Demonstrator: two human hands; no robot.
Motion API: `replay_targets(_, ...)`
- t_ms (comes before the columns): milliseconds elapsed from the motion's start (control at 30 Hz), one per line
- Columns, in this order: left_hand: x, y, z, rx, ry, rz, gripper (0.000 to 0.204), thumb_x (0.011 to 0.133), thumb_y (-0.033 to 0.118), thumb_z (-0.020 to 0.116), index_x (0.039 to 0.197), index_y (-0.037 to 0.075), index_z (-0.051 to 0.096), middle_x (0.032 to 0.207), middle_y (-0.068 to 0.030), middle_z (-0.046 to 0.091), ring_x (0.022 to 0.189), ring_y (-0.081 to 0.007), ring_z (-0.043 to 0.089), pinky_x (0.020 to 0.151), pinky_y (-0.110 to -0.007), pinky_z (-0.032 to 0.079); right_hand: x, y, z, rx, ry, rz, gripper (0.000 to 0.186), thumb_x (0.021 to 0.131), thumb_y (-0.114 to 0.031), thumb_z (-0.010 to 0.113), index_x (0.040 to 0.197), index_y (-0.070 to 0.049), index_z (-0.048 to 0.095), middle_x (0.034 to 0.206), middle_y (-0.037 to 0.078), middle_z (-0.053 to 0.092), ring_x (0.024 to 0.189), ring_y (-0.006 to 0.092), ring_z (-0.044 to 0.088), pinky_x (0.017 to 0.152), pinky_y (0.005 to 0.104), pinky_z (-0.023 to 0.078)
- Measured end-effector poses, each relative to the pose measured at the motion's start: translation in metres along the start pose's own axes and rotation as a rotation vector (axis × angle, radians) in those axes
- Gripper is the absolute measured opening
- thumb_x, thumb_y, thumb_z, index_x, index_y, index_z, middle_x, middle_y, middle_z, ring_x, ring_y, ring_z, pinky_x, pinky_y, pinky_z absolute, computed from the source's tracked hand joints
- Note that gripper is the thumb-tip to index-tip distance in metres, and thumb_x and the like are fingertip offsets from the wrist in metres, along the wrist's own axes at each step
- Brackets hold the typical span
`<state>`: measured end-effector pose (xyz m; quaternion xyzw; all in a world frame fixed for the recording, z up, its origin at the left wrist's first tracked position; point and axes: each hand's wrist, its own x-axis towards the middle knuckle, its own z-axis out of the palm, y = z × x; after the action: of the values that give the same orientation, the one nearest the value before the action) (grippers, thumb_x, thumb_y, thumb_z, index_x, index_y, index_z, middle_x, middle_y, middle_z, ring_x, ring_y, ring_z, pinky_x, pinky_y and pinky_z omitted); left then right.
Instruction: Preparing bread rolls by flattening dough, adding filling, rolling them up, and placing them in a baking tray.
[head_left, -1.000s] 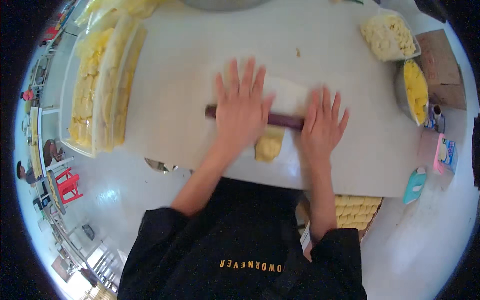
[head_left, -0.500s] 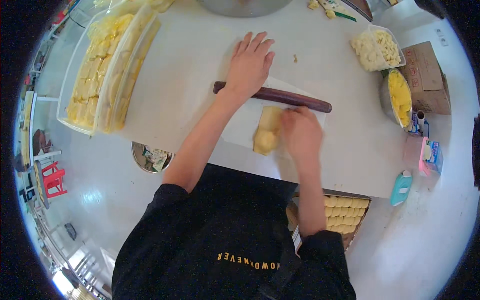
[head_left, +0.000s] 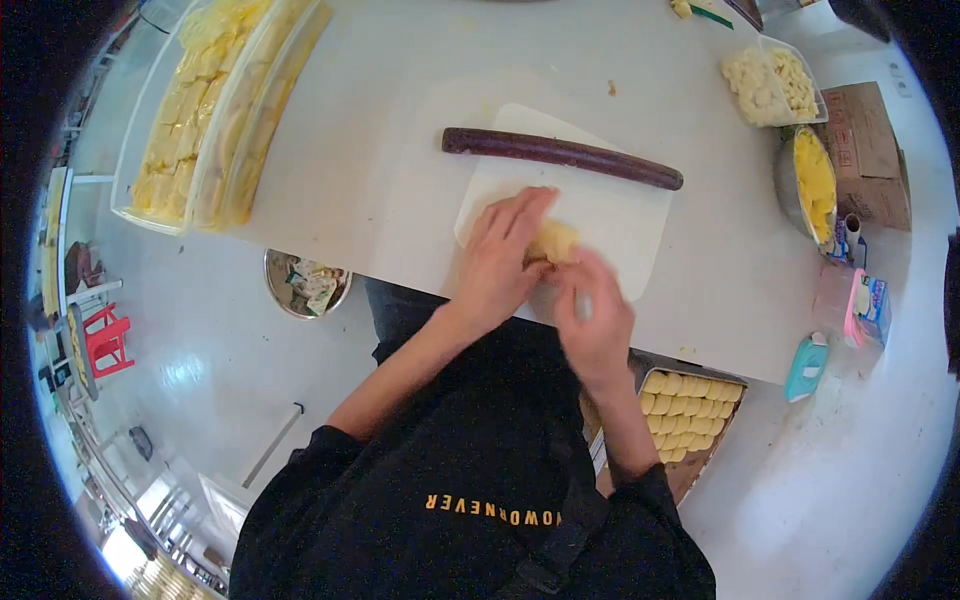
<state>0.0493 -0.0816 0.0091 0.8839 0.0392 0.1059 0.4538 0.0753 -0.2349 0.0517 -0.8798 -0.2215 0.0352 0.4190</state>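
A small piece of yellow dough (head_left: 556, 240) is between my two hands over a white cutting board (head_left: 620, 225). My left hand (head_left: 503, 255) grips it from the left, with its thumb underneath and its fingers pressed along the side. From the right, my right hand (head_left: 594, 310) pinches the dough; its fingertips are smeared by motion. The underside of the dough is hidden by both hands. Beyond them, a dark wooden rolling pin (head_left: 565, 157) lies across the far part of the board, touched by neither hand.
Clear plastic tubs (head_left: 205, 190) of yellow dough pieces stand at the left. Rightward are a container of pale pieces (head_left: 770, 85), a metal bowl of yellow filling (head_left: 815, 185), a cardboard box (head_left: 868, 150) and a teal packet (head_left: 806, 368). A tray of dough pieces (head_left: 690, 410) sits below the table edge.
My left hand has left the rolling pin and come back toward me to the dough. The dough strip has been picked up off the board and is now bunched between both hands.
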Motion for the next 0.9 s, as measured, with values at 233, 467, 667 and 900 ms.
replay_targets(233,0.056,-0.019,-0.035,-0.099,-0.483,0.230,0.067,0.078,0.015,0.076,0.140,0.008,0.049,0.127,-0.0136,0.058,0.117,-0.0335,0.051,0.102,-0.041,0.042,-0.029,0.032,-0.016,-0.289,-0.024,-0.259,0.025,0.082,0.006,0.062,0.104,-0.005,0.067,0.116,0.015,0.065,0.107,0.0269,0.064,0.087,0.0342,0.052)
replay_targets(467,0.075,0.011,-0.035,0.302,-0.706,0.277,0.053,0.080,0.022,0.075,0.127,0.005,0.056,0.104,-0.0138,0.062,0.105,-0.0342,0.055,0.089,-0.041,0.046,-0.007,0.050,-0.044,-0.177,0.176,-0.015,0.032,0.079,0.011,0.054,0.100,-0.006,0.070,0.123,0.010,0.063,0.115,0.0303,0.059,0.097,0.0386,0.047)
replay_targets(667,0.062,0.045,-0.041,-0.004,-0.713,-0.053,0.040,0.081,0.023,0.074,0.111,0.002,0.057,0.104,-0.0168,0.062,0.096,-0.0362,0.059,0.077,-0.044,0.049,-0.006,0.058,-0.050,-0.282,0.279,0.017,0.038,0.079,0.011,0.048,0.104,-0.006,0.070,0.128,0.010,0.062,0.126,0.0298,0.053,0.105,0.0392,0.042)
replay_targets(900,0.025,0.016,0.001,0.130,0.070,-0.093,0.035,0.088,0.024,0.068,0.113,0.003,0.057,0.114,-0.0198,0.060,0.106,-0.0381,0.059,0.081,-0.042,0.050,0.008,0.048,-0.032,0.103,0.330,0.157,0.034,0.084,0.001,0.049,0.112,-0.003,0.069,0.137,0.011,0.056,0.136,0.0284,0.044,0.112,0.0398,0.033)
